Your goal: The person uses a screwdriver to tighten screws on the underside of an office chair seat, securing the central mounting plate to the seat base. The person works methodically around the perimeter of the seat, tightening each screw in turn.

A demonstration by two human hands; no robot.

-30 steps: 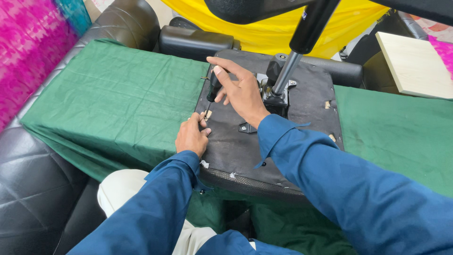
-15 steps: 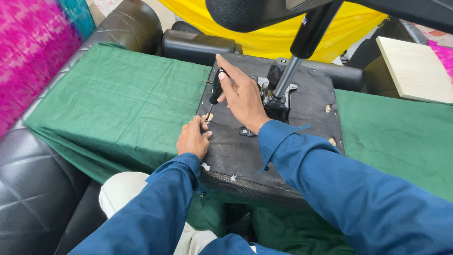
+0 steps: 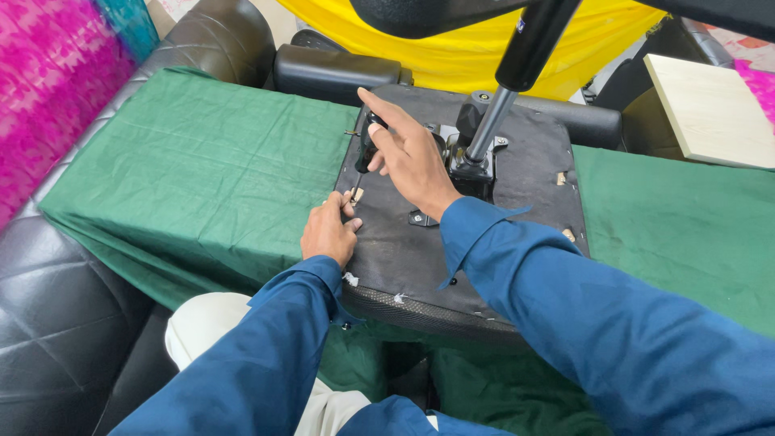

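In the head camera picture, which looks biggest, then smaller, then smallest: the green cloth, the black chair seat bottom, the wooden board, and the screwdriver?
1. Green cloth, biggest.
2. Black chair seat bottom, lying upside down on the cloth.
3. Wooden board, partly cut off at the picture's edge, so its full size is unsure.
4. Screwdriver, smallest, held in the right hand.

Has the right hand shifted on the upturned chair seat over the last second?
No real shift. The right hand stays wrapped on the screwdriver, just left of the metal post, as before; the camera moved slightly.
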